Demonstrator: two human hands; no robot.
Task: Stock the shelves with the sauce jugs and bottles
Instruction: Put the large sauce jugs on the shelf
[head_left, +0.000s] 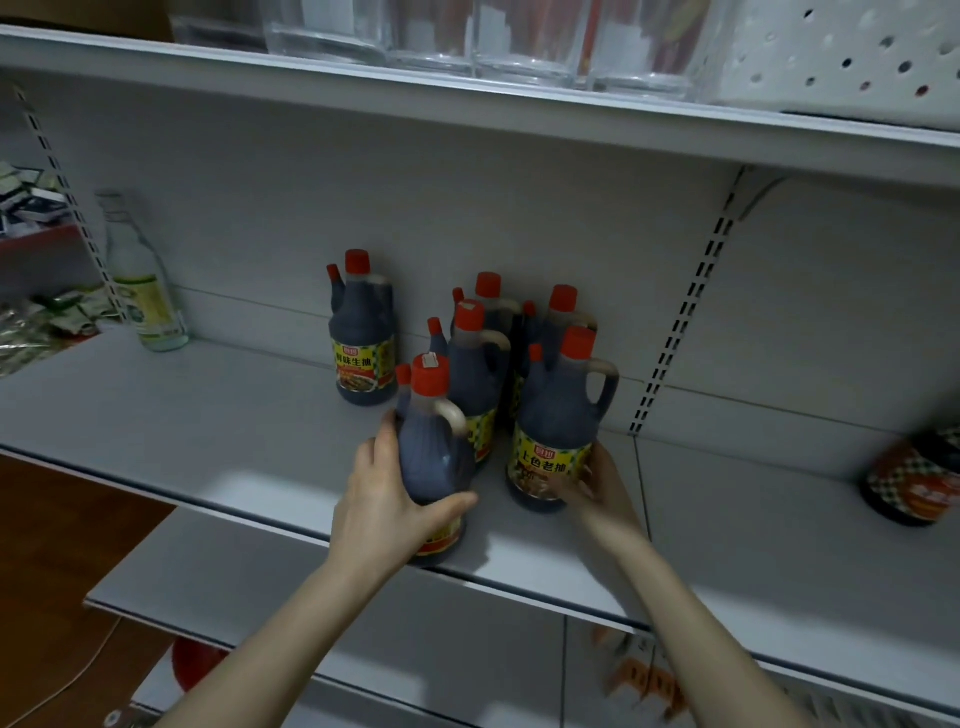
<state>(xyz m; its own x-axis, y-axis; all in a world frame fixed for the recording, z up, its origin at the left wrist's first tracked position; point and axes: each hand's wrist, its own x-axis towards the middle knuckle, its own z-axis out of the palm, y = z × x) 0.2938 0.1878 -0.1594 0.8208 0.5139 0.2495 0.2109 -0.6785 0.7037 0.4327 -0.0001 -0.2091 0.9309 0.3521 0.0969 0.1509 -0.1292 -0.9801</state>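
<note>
1. At the far left of the white middle shelf (208, 415) lies a heap of small packets (36, 322). Beside it a clear glass bottle (143, 280) with a pale label stands upright near the back panel.
2. To the right, well apart, a lone soy sauce jug (363, 338) stands upright near the back. It has a red cap, dark contents and a yellow label.
3. The left hand (395, 499) grips the front-left jug (434, 452), with fingers round its left side and the thumb curled across its lower front. This jug is at the shelf's near edge, handle to the right. Whether its base sits fully on the board I cannot tell.
4. Just behind, three more jugs (475, 374) cluster close together, upright.
5. The right hand (592, 483) holds the front-right jug (558, 431) low down, fingers curled across the yellow label from the right, thumb hidden. The jug stands upright on the shelf, near the front-left jug but apart from it.
6. A slotted upright (685, 306) runs down the back panel.
7. At the right edge sits a dark jar (919, 478) with a red checked label — blurred.
8. On the upper shelf (156, 67) are clear containers (519, 47) and, right of them, a white perforated basket (841, 52).
</note>
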